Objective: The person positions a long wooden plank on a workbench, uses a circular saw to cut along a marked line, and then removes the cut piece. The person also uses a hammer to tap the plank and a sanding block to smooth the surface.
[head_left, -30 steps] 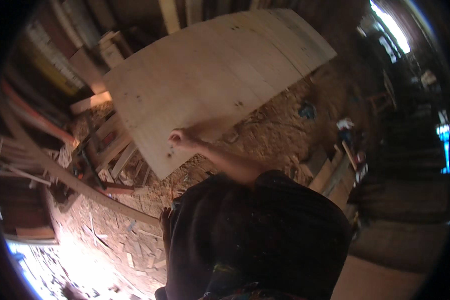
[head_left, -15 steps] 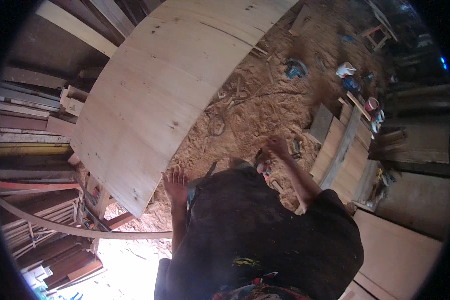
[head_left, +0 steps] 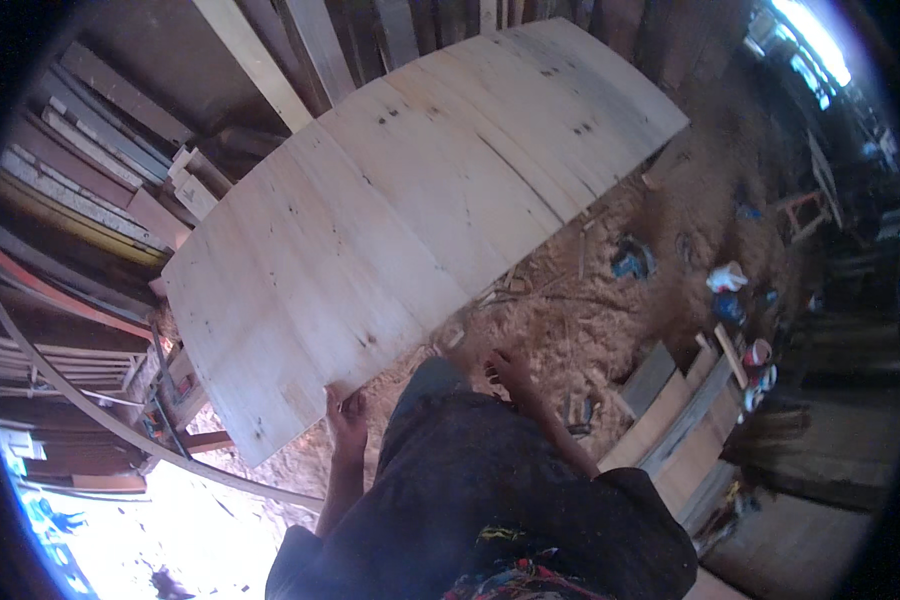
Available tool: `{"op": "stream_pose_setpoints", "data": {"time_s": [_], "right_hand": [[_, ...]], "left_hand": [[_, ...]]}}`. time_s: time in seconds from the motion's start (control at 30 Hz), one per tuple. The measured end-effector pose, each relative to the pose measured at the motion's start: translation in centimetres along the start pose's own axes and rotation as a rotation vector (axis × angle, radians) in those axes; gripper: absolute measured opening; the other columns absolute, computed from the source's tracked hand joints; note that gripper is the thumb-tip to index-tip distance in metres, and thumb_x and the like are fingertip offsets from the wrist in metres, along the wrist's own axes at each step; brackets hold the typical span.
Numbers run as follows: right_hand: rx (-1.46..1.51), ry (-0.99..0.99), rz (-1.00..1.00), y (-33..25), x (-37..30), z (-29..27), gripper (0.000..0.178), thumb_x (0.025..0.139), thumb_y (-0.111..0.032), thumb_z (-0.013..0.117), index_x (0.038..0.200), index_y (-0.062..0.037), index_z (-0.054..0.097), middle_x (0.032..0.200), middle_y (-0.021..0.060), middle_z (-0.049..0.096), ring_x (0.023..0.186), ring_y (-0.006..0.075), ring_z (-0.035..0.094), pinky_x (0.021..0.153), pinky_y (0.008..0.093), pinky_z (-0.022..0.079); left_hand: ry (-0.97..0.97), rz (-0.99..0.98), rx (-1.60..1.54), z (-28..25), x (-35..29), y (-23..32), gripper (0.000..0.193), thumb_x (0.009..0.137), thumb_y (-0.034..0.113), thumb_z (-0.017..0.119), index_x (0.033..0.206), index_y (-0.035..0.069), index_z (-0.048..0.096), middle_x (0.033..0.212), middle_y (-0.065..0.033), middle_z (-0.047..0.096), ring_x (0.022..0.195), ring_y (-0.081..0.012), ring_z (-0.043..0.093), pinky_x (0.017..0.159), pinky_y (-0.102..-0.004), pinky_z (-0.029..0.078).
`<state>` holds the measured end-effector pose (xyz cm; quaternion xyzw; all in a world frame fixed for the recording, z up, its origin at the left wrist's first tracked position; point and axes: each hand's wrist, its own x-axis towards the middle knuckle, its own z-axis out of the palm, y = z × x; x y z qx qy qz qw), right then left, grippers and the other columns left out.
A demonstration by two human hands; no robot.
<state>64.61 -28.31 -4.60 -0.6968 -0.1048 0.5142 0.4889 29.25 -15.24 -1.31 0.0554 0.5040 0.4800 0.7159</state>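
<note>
A large pale plywood sheet (head_left: 350, 230) lies raised above the floor, stretching from the near left to the far right. At its near long edge is my left hand (head_left: 346, 428), the thumb against the wood and the fingers bent around the edge, partly hidden. My right hand (head_left: 511, 374) hangs in front of my body, to the right of the sheet and apart from it. Its fingers are spread a little, and nothing shows in them. My knee in grey-green trousers (head_left: 433, 378) is between the two hands, close to the sheet's edge.
Sawdust (head_left: 560, 320) and wood scraps cover the floor. A blue power tool (head_left: 632, 259), a white container (head_left: 727, 277) and stacked boards (head_left: 675, 430) lie on the right. Many planks (head_left: 90, 200) lean at the left, and a long curved strip (head_left: 140, 443) runs low near the bright floor.
My view has swung so more of the sheet shows. The left hand has gone from spread fingers beside the edge to holding it. My right hand has come in nearer my body.
</note>
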Motion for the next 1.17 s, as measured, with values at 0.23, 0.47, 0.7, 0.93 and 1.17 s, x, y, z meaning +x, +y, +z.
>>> {"op": "stream_pose_setpoints", "data": {"time_s": [0.23, 0.47, 0.7, 0.93, 1.17], "right_hand": [[0.023, 0.164, -0.115, -9.9, 10.1, -9.4, 0.033, 0.099, -0.038, 0.061, 0.098, -0.0058, 0.067, 0.080, 0.0059, 0.067, 0.066, 0.0148, 0.062, 0.058, 0.0308, 0.051], [0.298, 0.375, -0.138, -23.2, 19.1, -15.3, 0.060, 0.094, -0.060, 0.062, 0.119, -0.0065, 0.061, 0.105, 0.0079, 0.067, 0.085, 0.0181, 0.064, 0.063, 0.0320, 0.051], [0.225, 0.171, -0.178, -26.4, 20.8, -17.4, 0.076, 0.090, -0.054, 0.069, 0.147, -0.0093, 0.046, 0.134, 0.0102, 0.057, 0.111, 0.0213, 0.060, 0.072, 0.0346, 0.053], [0.338, 0.031, -0.072, -25.8, 21.5, -17.3, 0.080, 0.089, -0.050, 0.073, 0.152, -0.0105, 0.043, 0.142, 0.0115, 0.053, 0.117, 0.0191, 0.058, 0.070, 0.0262, 0.053], [0.372, 0.140, -0.096, -26.7, 21.4, -17.0, 0.072, 0.086, -0.036, 0.080, 0.145, -0.0092, 0.047, 0.131, 0.0066, 0.058, 0.114, 0.0235, 0.062, 0.083, 0.0383, 0.060]], "left_hand": [[0.060, 0.014, -0.086, 1.3, -1.0, -1.1, 0.058, 0.096, 0.049, 0.067, 0.138, 0.013, 0.053, 0.133, -0.0072, 0.058, 0.120, -0.0220, 0.056, 0.100, -0.0398, 0.046], [0.062, 0.080, -0.146, 2.3, -1.0, -3.0, 0.056, 0.098, 0.045, 0.065, 0.140, 0.010, 0.051, 0.136, -0.0081, 0.056, 0.123, -0.0240, 0.054, 0.101, -0.0369, 0.047], [0.158, 0.226, -0.192, 9.1, -1.9, -7.2, 0.048, 0.098, 0.038, 0.067, 0.132, 0.006, 0.057, 0.132, -0.0089, 0.059, 0.120, -0.0235, 0.056, 0.101, -0.0385, 0.047], [0.176, 0.334, -0.182, 7.6, -1.0, -6.9, 0.041, 0.098, 0.032, 0.067, 0.131, 0.008, 0.058, 0.131, -0.0075, 0.060, 0.123, -0.0240, 0.055, 0.104, -0.0400, 0.046], [0.254, 0.260, -0.223, 6.1, -0.1, -7.1, 0.044, 0.099, 0.033, 0.066, 0.135, 0.010, 0.055, 0.130, -0.0065, 0.060, 0.124, -0.0248, 0.054, 0.107, -0.0421, 0.044]]}}
